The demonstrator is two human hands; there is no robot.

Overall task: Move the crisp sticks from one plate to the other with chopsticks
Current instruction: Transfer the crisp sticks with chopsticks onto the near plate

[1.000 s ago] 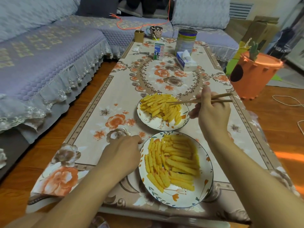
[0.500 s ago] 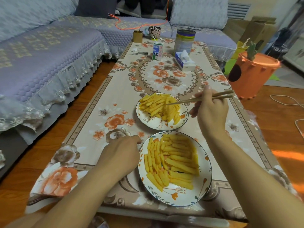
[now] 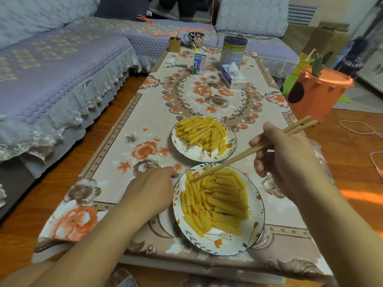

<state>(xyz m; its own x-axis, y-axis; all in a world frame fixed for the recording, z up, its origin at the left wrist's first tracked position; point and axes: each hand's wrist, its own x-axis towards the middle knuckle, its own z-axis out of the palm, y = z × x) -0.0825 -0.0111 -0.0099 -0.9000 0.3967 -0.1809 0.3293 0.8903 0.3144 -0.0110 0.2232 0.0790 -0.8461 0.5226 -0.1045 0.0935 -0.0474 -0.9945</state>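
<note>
Roughly midway by the look of it — both plates loaded, neither close to bare, and no telling from this moment alone which is source and which is target. Near plate [image 3: 257, 216] at about 6 o'clock on the bench [image 3: 116, 146], carrying a broad spread of crisp sticks [image 3: 219, 195]; far plate [image 3: 230, 152] just beyond at 12 o'clock from it, piled with its own heap [image 3: 203, 131]. Right hand [image 3: 286, 158] curled around the chopsticks [image 3: 244, 154] at 2 o'clock of the near plate, tips angled down to the plate's 11 o'clock edge, right at one upright-leaning stick [image 3: 189, 176]. Tips close together there, seemingly pinching or about to pinch that stick — hard to say which, the contact too small to resolve. Left hand [image 3: 151, 189] resting knuckles-up on the bench against the near plate's 9 o'clock rim, likely steadying it; fingers turned under and mostly hidden, so no way to tell whether gripping or just lying there. Plenty left either way: dozens of sticks to shift one at a time. Near bench edge blurred.
</note>
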